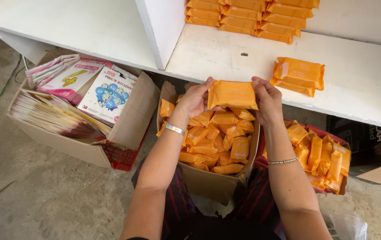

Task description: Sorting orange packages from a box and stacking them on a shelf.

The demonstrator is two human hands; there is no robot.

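A flat, rectangular orange plastic packet [232,94] lies with its long axis running left to right, its broad face turned up toward the camera. The left hand [195,100] pinches its left short edge, thumb over the front and fingers curled behind; the right hand [267,98] pinches the right short edge the same way. Both forearms reach forward from the bottom of the view, wrists slightly bent, a silver bangle on the left and a thin bead bracelet on the right.

Directly below the grip sits an open brown cardboard box [208,180] filled with loose packets of the same kind. Just beyond the grip runs a scuffed white painted shelf [226,55], where a short stack of two orange packets [299,74] rests up and to the right of the right hand. The floor is bare grey concrete [43,195].
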